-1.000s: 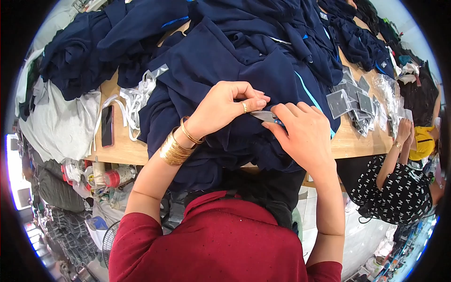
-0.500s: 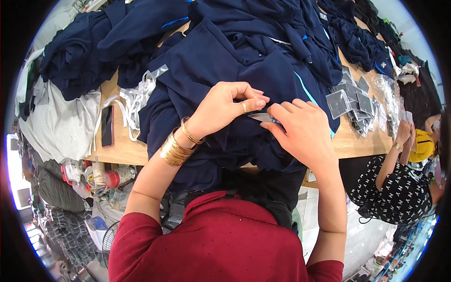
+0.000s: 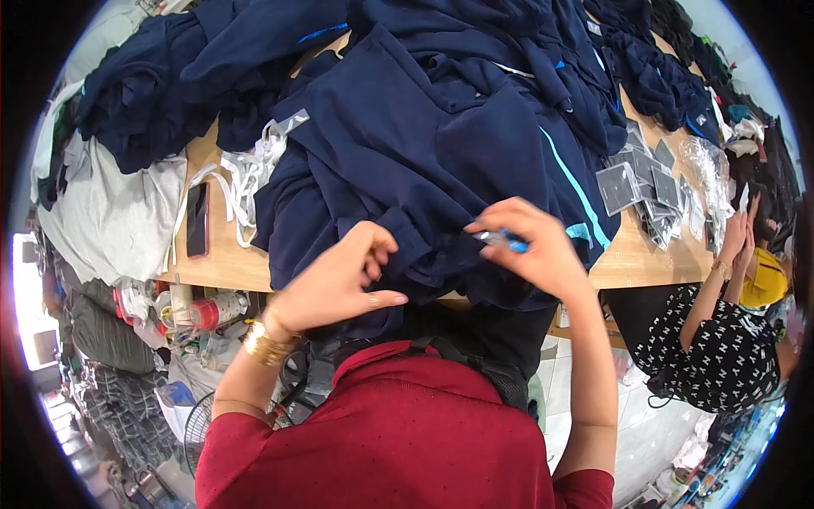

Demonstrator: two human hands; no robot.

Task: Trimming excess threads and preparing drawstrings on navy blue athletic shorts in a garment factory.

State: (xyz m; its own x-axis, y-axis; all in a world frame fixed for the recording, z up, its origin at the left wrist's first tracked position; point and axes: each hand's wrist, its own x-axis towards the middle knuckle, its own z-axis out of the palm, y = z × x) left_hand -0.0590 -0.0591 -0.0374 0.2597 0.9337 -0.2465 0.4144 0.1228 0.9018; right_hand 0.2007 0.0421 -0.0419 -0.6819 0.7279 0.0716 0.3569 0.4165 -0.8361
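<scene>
A navy garment (image 3: 441, 144) with a light blue stripe lies bunched across the table in front of me. My left hand (image 3: 335, 280) is at its near edge, beside a cuff-like end (image 3: 405, 242). The fingers there are half curled, with the thumb stretched apart from them, and no cloth shows between them. To the right, my right hand (image 3: 543, 254) is closed around small thread snips (image 3: 514, 243) with a blue handle. Their metal blades point left over the dark cloth, partly hidden by my fingers and blurred.
Left on the wooden table (image 3: 225, 273) are a phone (image 3: 197, 220), white straps (image 3: 246, 182) and a light grey cloth (image 3: 110, 212). Grey tags (image 3: 640, 182) and clear plastic (image 3: 704, 165) lie at right. More navy clothes (image 3: 144, 93) cover the back. Another person (image 3: 708, 339) works at far right.
My hands have moved apart and nearer to me. The left dropped down and left, its thumb and fingers spreading; the right keeps the snips. A cuff-like end of the garment now shows between them.
</scene>
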